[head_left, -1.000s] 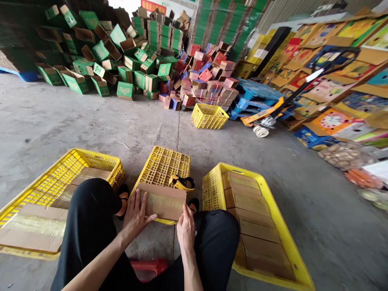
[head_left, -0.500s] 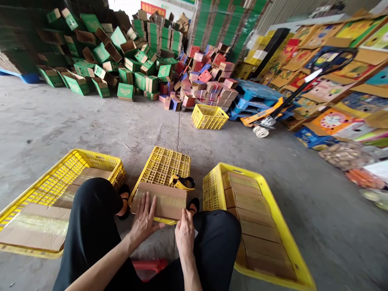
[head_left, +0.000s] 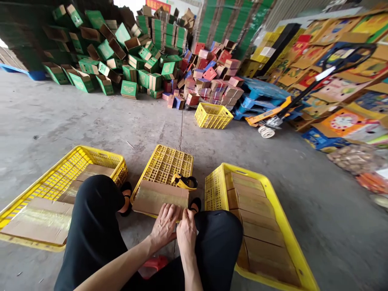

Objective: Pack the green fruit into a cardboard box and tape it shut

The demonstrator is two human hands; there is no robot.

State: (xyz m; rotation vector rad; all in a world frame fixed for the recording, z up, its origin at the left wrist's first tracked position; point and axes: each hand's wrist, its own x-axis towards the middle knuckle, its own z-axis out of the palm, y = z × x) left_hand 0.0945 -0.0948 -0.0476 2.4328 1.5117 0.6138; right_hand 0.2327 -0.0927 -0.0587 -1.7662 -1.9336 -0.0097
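Right now a taped cardboard box (head_left: 159, 197) lies flat on an upturned yellow crate (head_left: 165, 165) between the person's knees. Both hands meet at its near edge: the left hand (head_left: 164, 225) presses down with fingers curled, the right hand (head_left: 186, 231) pinches beside it. A tape dispenser (head_left: 184, 181) sits just behind the box. Yellow crates of flat cardboard stand on the floor at the left (head_left: 100, 155) and at the right (head_left: 281, 226).

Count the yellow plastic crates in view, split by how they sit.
Upright holding flat cardboard: 2, left crate and right crate
Upside down under the hands' cardboard piece: 1
Upright, far, by the carton pile: 1
Total: 4
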